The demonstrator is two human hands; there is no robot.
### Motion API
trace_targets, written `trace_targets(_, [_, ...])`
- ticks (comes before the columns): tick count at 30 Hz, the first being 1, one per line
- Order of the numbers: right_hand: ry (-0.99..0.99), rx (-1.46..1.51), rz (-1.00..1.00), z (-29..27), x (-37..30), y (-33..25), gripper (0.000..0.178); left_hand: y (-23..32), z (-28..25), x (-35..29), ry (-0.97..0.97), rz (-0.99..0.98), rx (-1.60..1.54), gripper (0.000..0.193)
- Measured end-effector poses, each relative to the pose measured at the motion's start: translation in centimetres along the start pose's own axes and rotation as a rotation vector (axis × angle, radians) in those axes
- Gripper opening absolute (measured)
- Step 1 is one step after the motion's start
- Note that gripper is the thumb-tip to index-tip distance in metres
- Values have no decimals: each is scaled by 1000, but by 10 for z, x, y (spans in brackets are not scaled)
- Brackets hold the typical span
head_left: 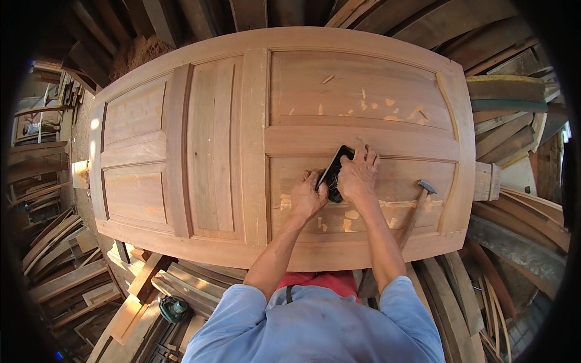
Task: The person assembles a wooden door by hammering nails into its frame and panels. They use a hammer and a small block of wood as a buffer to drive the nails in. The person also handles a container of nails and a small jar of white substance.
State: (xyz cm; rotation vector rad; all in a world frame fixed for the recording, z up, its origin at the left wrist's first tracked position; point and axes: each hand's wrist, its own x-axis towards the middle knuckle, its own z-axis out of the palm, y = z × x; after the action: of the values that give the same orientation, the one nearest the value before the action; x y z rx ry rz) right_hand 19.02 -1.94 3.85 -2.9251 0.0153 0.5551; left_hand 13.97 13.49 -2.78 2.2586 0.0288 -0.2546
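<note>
A wooden panel door (pixel 254 145) lies flat before me. Over its right half, my left hand (pixel 309 195) is closed around the near left side of a small black open box (pixel 332 172), which is tilted. Inside it, thin shiny pieces like nails show, too small to make out surely. My right hand (pixel 358 175) is at the box's right side, thumb and forefinger bent into the opening; whatever the fingertips pinch is hidden. To the right, a hammer (pixel 427 186) rests on the door, its wooden handle pointing toward me. Orange-tan filler patches (pixel 351 215) mark the panels.
Stacked planks (pixel 508 242) crowd the right side, and more boards (pixel 436 24) lie beyond the far edge. At the lower left, a green power tool (pixel 173 308) sits among timber pieces. Small wood slivers (pixel 328 79) lie on the far panel.
</note>
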Motion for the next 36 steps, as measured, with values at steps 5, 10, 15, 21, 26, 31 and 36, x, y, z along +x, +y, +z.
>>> trace_targets(5, [-6, 163, -7, 6, -4, 9, 30, 1, 2, 0, -3, -45, 0, 44])
trace_targets(10, [28, 288, -65, 4, -29, 18, 28, 2, 2, 1, -2, -42, -23, 43])
trace_targets(15, [-13, 251, -92, -13, -47, 19, 26, 4, -1, 1, -19, -49, -24, 41])
trace_targets(21, [85, 317, -23, -10, -34, 24, 29, -2, 3, 0, -11, -32, -10, 40])
trace_targets(26, [86, 255, 51, -12, -14, 6, 24, 8, -3, 0, -23, -57, -32, 41])
trace_targets(31, [70, 124, 26, 3, 2, 2, 19, 7, -2, 1, -3, -37, -8, 42])
trace_targets(36, [102, 163, 47, 21, 7, 4, 18, 2, 1, 2, -10, -35, -23, 43])
